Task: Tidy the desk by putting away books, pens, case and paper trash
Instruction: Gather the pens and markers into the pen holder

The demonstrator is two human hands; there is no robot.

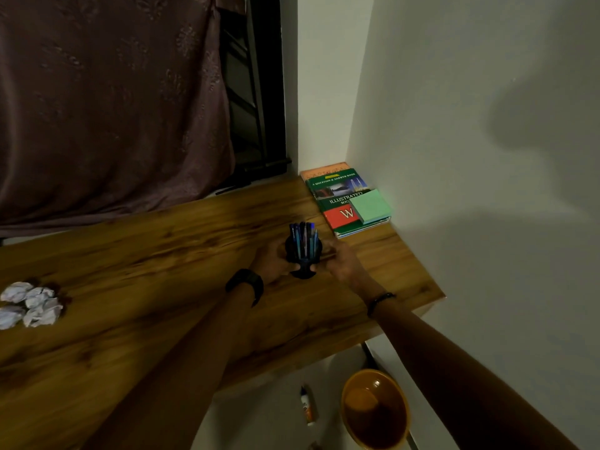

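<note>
Nearest me, on the floor under the tabletop's (162, 254) edge, stands an orange bin (373, 414). Above it both my forearms reach out to the black pen holder (303, 258), which stands on the tabletop, filled with upright pens (303, 235). My left hand (272, 263) has its fingers curled round the holder's left side. My right hand (341, 263) is against its right side, where something thin and brown shows; whether those fingers pinch it or clasp the holder, I cannot tell. I judge the pens step is in hand. Next I must carry the holder level, so nothing tips out. Crumpled paper balls (31, 303) wait far left for the bin. Beyond, a stack of books (337, 193) lies in the corner.
</note>
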